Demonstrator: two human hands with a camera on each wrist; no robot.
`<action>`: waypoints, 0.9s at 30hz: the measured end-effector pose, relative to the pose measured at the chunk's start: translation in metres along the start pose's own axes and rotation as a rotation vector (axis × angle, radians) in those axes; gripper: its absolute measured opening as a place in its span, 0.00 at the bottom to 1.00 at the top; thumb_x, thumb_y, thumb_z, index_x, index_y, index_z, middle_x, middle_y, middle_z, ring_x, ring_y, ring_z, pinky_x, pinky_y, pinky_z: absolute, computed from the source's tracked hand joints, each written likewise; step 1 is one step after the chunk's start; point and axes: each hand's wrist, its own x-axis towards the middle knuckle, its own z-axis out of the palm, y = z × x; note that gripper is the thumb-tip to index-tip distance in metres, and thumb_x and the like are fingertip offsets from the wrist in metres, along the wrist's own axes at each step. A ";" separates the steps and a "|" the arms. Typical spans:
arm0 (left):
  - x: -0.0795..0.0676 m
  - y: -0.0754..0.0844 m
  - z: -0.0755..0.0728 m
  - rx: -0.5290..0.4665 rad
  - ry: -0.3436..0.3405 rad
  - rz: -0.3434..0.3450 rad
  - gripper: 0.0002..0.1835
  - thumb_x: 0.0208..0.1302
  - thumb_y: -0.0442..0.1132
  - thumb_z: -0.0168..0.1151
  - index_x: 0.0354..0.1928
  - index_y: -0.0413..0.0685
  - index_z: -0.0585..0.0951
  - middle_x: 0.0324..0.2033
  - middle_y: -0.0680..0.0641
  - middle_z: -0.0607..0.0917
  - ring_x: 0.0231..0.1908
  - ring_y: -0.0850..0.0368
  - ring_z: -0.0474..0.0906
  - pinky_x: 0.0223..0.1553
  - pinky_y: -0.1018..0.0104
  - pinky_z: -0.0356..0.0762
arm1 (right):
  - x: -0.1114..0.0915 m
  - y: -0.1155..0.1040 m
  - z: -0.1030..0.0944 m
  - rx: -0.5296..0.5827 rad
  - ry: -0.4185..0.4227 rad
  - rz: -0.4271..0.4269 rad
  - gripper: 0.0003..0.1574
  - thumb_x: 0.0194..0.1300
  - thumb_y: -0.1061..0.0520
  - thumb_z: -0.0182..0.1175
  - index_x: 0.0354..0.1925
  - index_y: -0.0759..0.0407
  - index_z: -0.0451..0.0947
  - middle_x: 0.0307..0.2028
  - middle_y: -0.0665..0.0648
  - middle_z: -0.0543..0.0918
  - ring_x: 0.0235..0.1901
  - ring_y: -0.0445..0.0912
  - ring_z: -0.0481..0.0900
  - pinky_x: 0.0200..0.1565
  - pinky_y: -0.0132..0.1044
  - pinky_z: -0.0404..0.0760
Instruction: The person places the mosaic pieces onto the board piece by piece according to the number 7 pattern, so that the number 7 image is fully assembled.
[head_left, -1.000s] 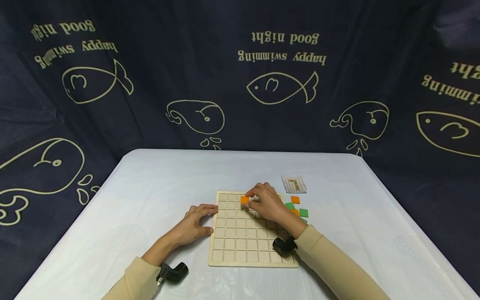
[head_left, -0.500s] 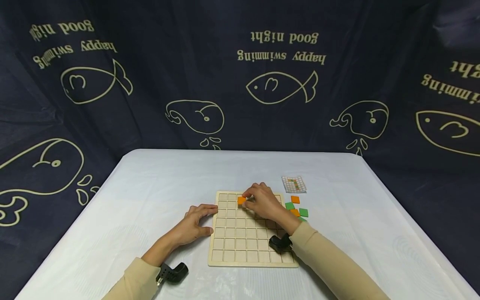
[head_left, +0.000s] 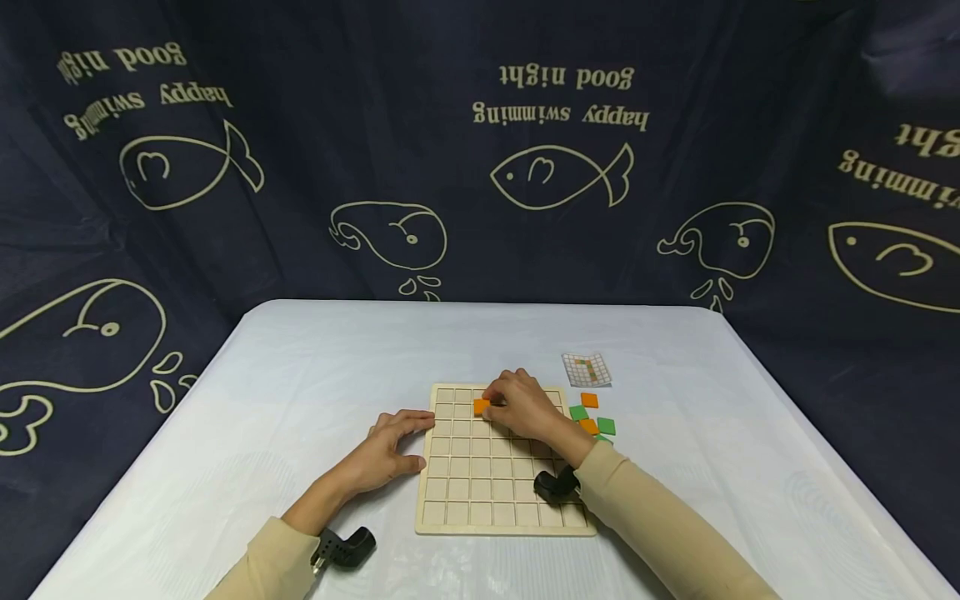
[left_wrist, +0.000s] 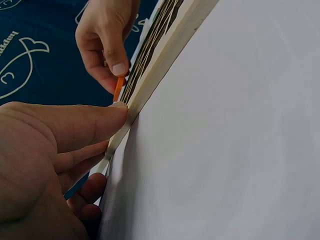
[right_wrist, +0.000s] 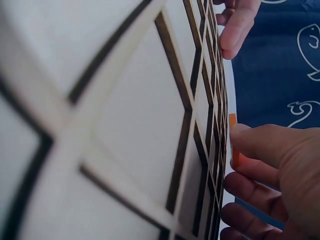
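A square orange tile point(head_left: 480, 407) is pinched between the thumb and fingers of my right hand point(head_left: 522, 408), over the far rows of a wooden grid board point(head_left: 480, 475). In the right wrist view the orange tile point(right_wrist: 233, 120) stands edge-on against the board's cells, and whether it touches them I cannot tell. My left hand point(head_left: 386, 450) rests at the board's left edge, fingertips and thumb against the rim. The left wrist view shows the left thumb point(left_wrist: 90, 125) touching the board's side. My right hand and forearm hide part of the board's right side.
Right of the board lie loose tiles: an orange tile point(head_left: 589, 400), a green tile point(head_left: 607, 427) and several more, partly overlapping. Behind them is a small printed grid card point(head_left: 587, 369). A white cloth covers the table point(head_left: 337, 358); a dark printed curtain point(head_left: 450, 167) hangs behind.
My right hand has moved slightly left with the orange tile, then a little nearer and lower toward the board. The left hand stays at the board's edge.
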 end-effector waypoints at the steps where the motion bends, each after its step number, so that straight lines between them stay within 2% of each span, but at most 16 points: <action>1: 0.000 0.000 0.000 0.001 0.001 -0.001 0.31 0.52 0.35 0.68 0.61 0.45 0.74 0.65 0.52 0.70 0.55 0.54 0.60 0.52 0.58 0.54 | 0.000 0.000 0.001 -0.002 0.000 0.001 0.14 0.59 0.51 0.65 0.43 0.54 0.83 0.38 0.52 0.79 0.39 0.46 0.69 0.44 0.41 0.69; 27: 0.000 0.001 0.001 -0.008 0.004 -0.010 0.31 0.51 0.35 0.68 0.61 0.44 0.74 0.64 0.52 0.70 0.55 0.55 0.60 0.52 0.57 0.54 | -0.002 0.006 0.003 -0.034 0.006 -0.076 0.13 0.57 0.49 0.66 0.40 0.51 0.84 0.37 0.50 0.79 0.36 0.42 0.66 0.42 0.39 0.67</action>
